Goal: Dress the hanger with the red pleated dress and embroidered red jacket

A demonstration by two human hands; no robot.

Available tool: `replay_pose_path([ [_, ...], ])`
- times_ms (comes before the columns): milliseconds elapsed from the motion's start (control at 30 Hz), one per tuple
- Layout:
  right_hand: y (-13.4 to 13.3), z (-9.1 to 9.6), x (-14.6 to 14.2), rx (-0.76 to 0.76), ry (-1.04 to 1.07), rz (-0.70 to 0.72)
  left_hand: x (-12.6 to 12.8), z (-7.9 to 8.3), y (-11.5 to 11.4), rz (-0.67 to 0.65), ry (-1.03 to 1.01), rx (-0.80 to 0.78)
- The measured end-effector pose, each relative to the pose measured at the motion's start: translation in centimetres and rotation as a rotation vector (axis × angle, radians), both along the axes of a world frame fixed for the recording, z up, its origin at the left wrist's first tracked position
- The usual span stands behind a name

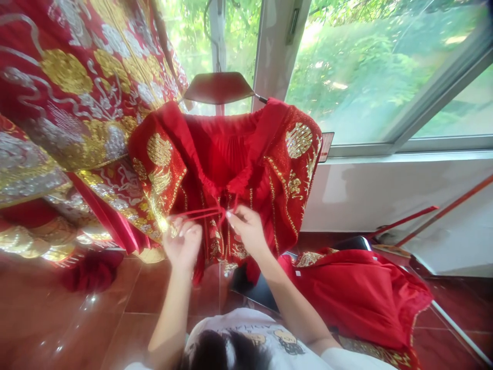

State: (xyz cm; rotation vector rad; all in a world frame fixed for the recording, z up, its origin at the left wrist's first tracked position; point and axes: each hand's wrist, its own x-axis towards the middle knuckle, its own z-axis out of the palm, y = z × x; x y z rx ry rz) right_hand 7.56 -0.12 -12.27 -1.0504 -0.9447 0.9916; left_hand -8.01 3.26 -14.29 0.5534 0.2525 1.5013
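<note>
A red garment (281, 180) with gold embroidery and beaded trim hangs upright on a hanger (219, 87) in front of me. Red cords (200, 211) run from its gathered neckline and form a small loop or knot at the centre. My left hand (184, 241) is closed on the cord, drawing it taut to the left. My right hand (246, 228) pinches the cord close to the knot, thumb and fingers pressed together. Both hands are just in front of the garment's chest. The fingertips of my left hand are slightly blurred.
More red garments with gold and silver embroidery (96, 77) hang on the left. Red clothing (354, 293) lies draped over a dark seat at lower right. Behind the hanger are windows (370, 82). A red pole (447, 210) leans along the right wall.
</note>
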Motion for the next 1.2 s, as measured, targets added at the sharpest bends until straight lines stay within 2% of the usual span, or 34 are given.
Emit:
replay_pose_path([
  [100, -0.5, 0.3, 1.0, 0.006, 0.013, -0.014, -3.6, -1.4, -0.3, 0.065, -0.074, 0.019],
  [167, -0.8, 0.7, 1.6, 0.025, -0.009, -0.036, -6.2, -2.9, -0.5, 0.084, 0.042, -0.033],
  [233, -0.9, 1.2, 2.0, 0.041, -0.047, -0.046, -8.2, -4.2, -0.7, -0.007, 0.422, -0.155],
  [300, -0.9, 1.6, 2.0, 0.057, -0.096, -0.035, -9.1, -4.2, -0.8, -0.168, 0.956, -0.218],
  [367, -0.8, 1.9, 1.6, 0.065, -0.146, 0.004, -8.2, -2.8, -0.8, -0.214, 1.348, -0.125],
  [400, -0.7, 2.0, 1.3, 0.068, -0.164, 0.028, -7.2, -1.6, -0.7, -0.178, 1.435, -0.033],
  [467, -0.5, 2.2, 0.6, 0.082, -0.210, 0.070, -4.1, 1.1, -0.5, -0.052, 1.418, 0.168],
  [533, -0.4, 2.4, 0.2, 0.130, -0.291, 0.081, -0.7, 3.5, -0.1, -0.019, 1.281, 0.342],
  [633, -0.5, 3.5, 0.9, 0.206, -0.519, 0.026, 2.9, 5.9, 0.7, -0.099, 1.164, 0.436],
  [700, -0.9, 5.1, 2.2, 0.234, -0.685, -0.038, 3.5, 7.3, 1.2, -0.129, 1.206, 0.479],
  [767, -1.3, 7.3, 3.9, 0.265, -0.795, -0.136, 2.9, 9.3, 1.6, -0.077, 1.292, 0.564],
  [833, -1.7, 9.9, 5.4, 0.312, -0.841, -0.188, 1.7, 12.1, 2.1, 0.018, 1.359, 0.684],
  [933, -2.1, 13.6, 7.6, 0.385, -0.871, -0.065, -0.9, 16.7, 3.3, 0.185, 1.415, 0.837],
  [1000, -2.1, 15.1, 9.3, 0.407, -0.869, 0.015, -3.1, 18.9, 4.5, 0.359, 1.444, 0.873],
  [1067, -1.8, 15.6, 11.5, 0.411, -0.852, -0.032, -5.8, 20.0, 5.9, 0.629, 1.470, 0.805],
  [1133, -1.2, 15.2, 13.8, 0.409, -0.832, -0.167, -8.3, 20.0, 7.4, 0.893, 1.508, 0.675],
  [1200, -0.4, 14.4, 15.5, 0.408, -0.866, -0.321, -9.9, 19.2, 8.5, 1.029, 1.577, 0.623],
])
